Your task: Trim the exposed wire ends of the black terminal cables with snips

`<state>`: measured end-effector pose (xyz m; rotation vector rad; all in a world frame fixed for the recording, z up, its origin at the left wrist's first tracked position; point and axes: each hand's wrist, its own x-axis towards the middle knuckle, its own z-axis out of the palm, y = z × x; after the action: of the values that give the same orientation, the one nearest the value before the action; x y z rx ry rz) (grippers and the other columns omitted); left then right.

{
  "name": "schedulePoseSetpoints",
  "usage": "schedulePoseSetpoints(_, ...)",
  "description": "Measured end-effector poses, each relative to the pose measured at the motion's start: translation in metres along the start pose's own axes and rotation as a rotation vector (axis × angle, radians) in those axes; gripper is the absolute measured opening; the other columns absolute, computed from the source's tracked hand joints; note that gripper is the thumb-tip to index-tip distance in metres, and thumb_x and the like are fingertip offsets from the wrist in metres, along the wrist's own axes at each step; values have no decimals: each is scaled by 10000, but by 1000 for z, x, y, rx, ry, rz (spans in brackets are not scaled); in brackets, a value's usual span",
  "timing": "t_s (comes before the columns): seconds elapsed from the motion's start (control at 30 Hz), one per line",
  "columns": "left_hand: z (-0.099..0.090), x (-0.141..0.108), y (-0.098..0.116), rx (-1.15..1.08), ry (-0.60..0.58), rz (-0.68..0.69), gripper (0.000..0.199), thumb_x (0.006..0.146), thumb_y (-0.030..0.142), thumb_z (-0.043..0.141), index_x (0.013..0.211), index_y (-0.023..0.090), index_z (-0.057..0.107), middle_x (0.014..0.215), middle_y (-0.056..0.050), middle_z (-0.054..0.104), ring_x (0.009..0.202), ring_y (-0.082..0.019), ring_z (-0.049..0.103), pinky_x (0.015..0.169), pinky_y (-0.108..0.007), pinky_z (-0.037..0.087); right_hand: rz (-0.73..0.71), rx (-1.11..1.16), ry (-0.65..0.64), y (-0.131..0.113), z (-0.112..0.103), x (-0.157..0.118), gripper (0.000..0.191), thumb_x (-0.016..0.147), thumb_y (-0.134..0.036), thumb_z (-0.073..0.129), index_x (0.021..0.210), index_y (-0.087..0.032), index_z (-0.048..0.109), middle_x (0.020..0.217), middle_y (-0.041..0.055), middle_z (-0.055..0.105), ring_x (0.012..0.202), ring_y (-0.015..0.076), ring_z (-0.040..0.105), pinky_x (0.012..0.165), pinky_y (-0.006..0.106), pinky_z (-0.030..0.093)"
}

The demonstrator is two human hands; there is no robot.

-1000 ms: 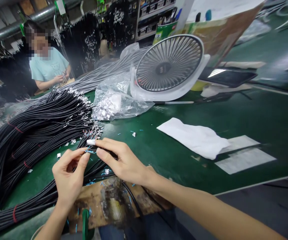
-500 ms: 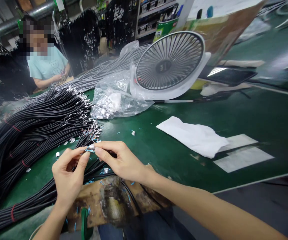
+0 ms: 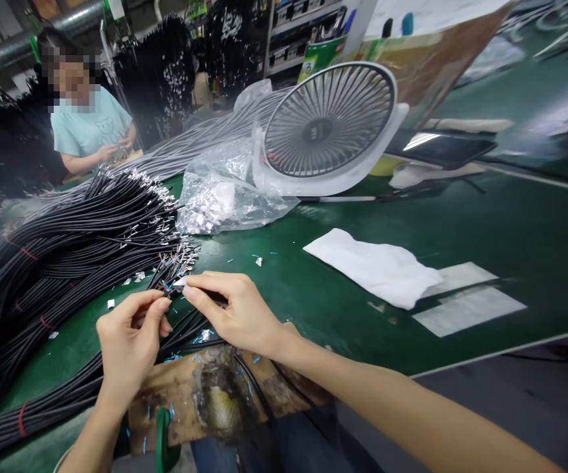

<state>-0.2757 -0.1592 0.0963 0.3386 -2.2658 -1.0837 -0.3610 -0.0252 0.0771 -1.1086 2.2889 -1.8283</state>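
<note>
Brace the black cable near its end with the grasping right hand; the left hand pinches, contents indiscernible.

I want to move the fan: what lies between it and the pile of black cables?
In the head view, a clear plastic bag with silvery pieces inside lies between the fan and the black cables; gray cables run behind.
</note>
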Motion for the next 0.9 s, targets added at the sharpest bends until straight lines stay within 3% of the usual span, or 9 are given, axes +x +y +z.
schedulePoseSetpoints(0.17, -10, 12, 5, -228, -311, -202, 314, 766, 424, 623, 640, 136, 627, 399, 25, 487, 300, -68, 412, 300, -182, 321, -24, 47, -58, 0, -4, 0, 250, 863, -293, 503, 899, -169, 717, 767, 47, 686, 711, 147, 609, 627, 247, 421)
schedulePoseSetpoints(0.23, -12, 15, 6, -281, -379, -255, 362, 736, 475, 640, 617, 135, 612, 409, 19, 477, 297, -64, 388, 287, -185, 293, -16, 104, -78, 0, -5, 1, 240, 862, -288, 501, 859, -165, 706, 764, 36, 677, 713, 135, 598, 646, 240, 416)
schedulePoseSetpoints(0.43, -9, 11, 11, -208, -363, -178, 289, 754, 393, 625, 645, 126, 628, 418, 21, 480, 308, -60, 385, 301, -172, 293, 46, 190, -92, 0, -7, 5, 277, 817, -409, 566, 714, -152, 565, 588, -39, 472, 539, 72, 390, 514, 197, 305)
schedulePoseSetpoints(0.6, -11, 8, 12, -33, -404, -27, 247, 783, 319, 589, 645, 131, 671, 434, 11, 503, 368, -64, 401, 347, -162, 313, -156, 199, -173, -1, -9, 7, 198, 801, -221, 548, 625, -141, 507, 628, -20, 451, 602, 78, 392, 575, 216, 294)
schedulePoseSetpoints(0.67, -14, 10, 10, -27, -410, 33, 216, 780, 293, 600, 650, 142, 684, 455, 9, 532, 383, -63, 412, 364, -160, 318, -50, 394, -249, 0, -6, 7, 230, 798, -269, 541, 610, -150, 481, 592, -28, 423, 557, 74, 366, 545, 216, 288)
schedulePoseSetpoints(0.73, -16, 12, 8, -80, -408, 80, 169, 768, 263, 624, 650, 161, 688, 485, 13, 559, 405, -62, 435, 394, -155, 338, 171, 666, -392, 1, -1, 5, 273, 789, -374, 534, 630, -169, 449, 548, -49, 375, 486, 67, 323, 491, 210, 278)
schedulePoseSetpoints(0.8, -16, 12, 5, -149, -409, 82, 125, 741, 248, 661, 642, 174, 680, 523, 17, 578, 447, -69, 467, 432, -157, 364, 312, 802, -480, 1, 3, 3, 295, 783, -427, 509, 645, -181, 425, 526, -61, 342, 448, 64, 295, 460, 209, 268)
schedulePoseSetpoints(0.83, -14, 11, 3, -168, -406, 61, 113, 729, 245, 675, 639, 176, 670, 543, 18, 584, 472, -73, 481, 449, -159, 372, 301, 760, -452, 0, 4, 3, 290, 782, -417, 506, 636, -180, 423, 528, -57, 343, 454, 66, 301, 464, 210, 269)
schedulePoseSetpoints(0.9, -9, 7, -2, -171, -387, 1, 115, 718, 237, 686, 638, 171, 637, 572, 20, 584, 509, -78, 490, 474, -163, 379, 149, 515, -264, -1, 3, 4, 250, 768, -336, 522, 602, -166, 444, 560, -31, 386, 506, 75, 335, 495, 218, 264)
